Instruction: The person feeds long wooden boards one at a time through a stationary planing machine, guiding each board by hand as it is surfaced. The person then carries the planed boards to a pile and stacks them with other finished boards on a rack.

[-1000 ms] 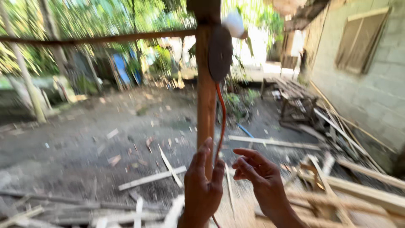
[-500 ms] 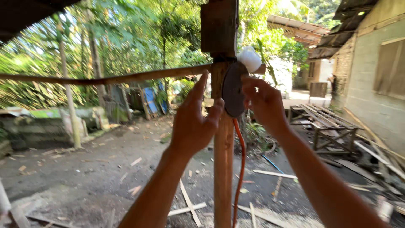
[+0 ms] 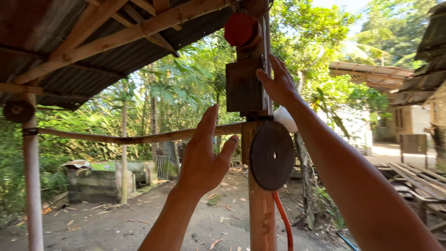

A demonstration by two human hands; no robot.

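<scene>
A wooden post [image 3: 261, 218] stands in front of me with a dark round saw blade [image 3: 272, 155] hanging on it. Above the blade a brown wooden box [image 3: 244, 87] is fixed to the post, and a red round object [image 3: 241, 30] sits higher up. My right hand [image 3: 278, 84] reaches up and touches the right edge of the box, fingers spread. My left hand [image 3: 204, 155] is raised open just left of the post, near the blade, holding nothing. An orange cable [image 3: 284, 222] runs down the post.
A bamboo rail [image 3: 134, 138] runs left from the post to another post [image 3: 31, 176] carrying a second dark disc [image 3: 17, 110]. A corrugated roof on wooden rafters [image 3: 116, 35] is overhead. Stacked planks [image 3: 418, 179] lie at right; concrete blocks [image 3: 100, 179] and trees behind.
The view has tilted upward. My right hand rose from the saw blade to the wooden box above it. My left hand came off the post and is now open beside it.
</scene>
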